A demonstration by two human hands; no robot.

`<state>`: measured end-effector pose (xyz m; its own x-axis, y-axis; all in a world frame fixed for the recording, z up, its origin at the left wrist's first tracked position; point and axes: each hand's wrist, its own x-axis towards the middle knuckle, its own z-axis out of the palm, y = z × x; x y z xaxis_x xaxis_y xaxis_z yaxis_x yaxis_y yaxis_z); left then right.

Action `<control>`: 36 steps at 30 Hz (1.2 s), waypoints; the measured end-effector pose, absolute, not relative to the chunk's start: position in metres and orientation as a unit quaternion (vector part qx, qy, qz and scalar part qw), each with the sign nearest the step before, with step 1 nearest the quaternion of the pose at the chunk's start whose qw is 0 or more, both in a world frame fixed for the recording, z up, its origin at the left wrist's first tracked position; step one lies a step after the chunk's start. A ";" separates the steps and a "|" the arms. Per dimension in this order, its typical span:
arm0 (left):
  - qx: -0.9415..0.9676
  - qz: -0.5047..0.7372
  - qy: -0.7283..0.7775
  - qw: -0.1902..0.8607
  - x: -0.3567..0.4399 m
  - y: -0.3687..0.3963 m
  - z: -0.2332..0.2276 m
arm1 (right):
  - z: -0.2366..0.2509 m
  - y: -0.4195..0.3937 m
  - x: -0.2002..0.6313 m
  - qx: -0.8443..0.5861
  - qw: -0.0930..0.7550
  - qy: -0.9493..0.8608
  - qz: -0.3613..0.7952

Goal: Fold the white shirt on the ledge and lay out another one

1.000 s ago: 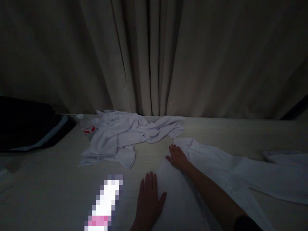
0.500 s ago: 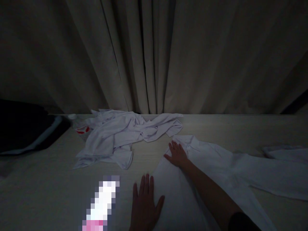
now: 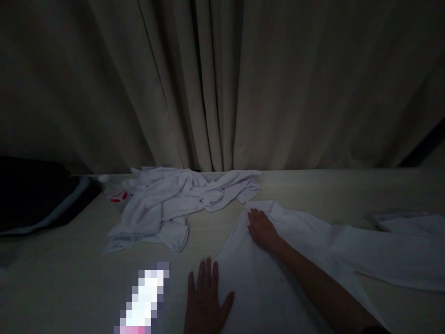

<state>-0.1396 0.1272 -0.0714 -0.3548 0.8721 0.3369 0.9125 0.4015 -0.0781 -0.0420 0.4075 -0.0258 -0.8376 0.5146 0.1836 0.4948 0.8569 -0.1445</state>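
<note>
A white shirt (image 3: 253,278) is spread over the pale surface, one long sleeve (image 3: 389,253) stretching to the right. My right hand (image 3: 262,228) lies flat on its upper part, below the top edge, with the fingers close together and the thumb beside them. Low in the picture, my left hand (image 3: 206,299) is open, palm down and fingers apart, at the shirt's left edge. Neither hand grips the cloth. The lower end of the shirt runs out of view, and my right forearm covers part of it.
A crumpled heap of white clothing (image 3: 174,199) lies at the back left beside a clear bottle with a red label (image 3: 118,196). A dark bag-like item (image 3: 31,195) is far left. Curtains (image 3: 278,93) hang behind. A blurred-out bright object (image 3: 146,294) is left of my left hand.
My right hand has slid slightly right over the shirt, its fingers drawing closer together. My left hand stays at the left edge. The view has shifted a little.
</note>
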 end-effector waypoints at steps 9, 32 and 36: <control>-0.545 -0.062 -0.819 0.167 -0.139 0.127 -0.068 | -0.041 0.418 -0.028 -0.286 0.099 -0.952 0.040; -0.567 -0.065 -0.798 0.193 -0.121 0.094 -0.063 | -0.034 0.392 -0.056 -0.254 0.011 -0.966 0.051; -0.512 -0.087 -0.842 0.142 -0.095 0.010 -0.062 | -0.023 0.359 -0.035 -0.234 0.079 -0.968 0.037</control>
<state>-0.0949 0.0103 -0.0620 -0.4346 0.8385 0.3287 0.8880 0.4598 0.0013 -0.0349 0.3595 -0.0233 -0.8777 0.4598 0.1349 0.4482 0.8874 -0.1083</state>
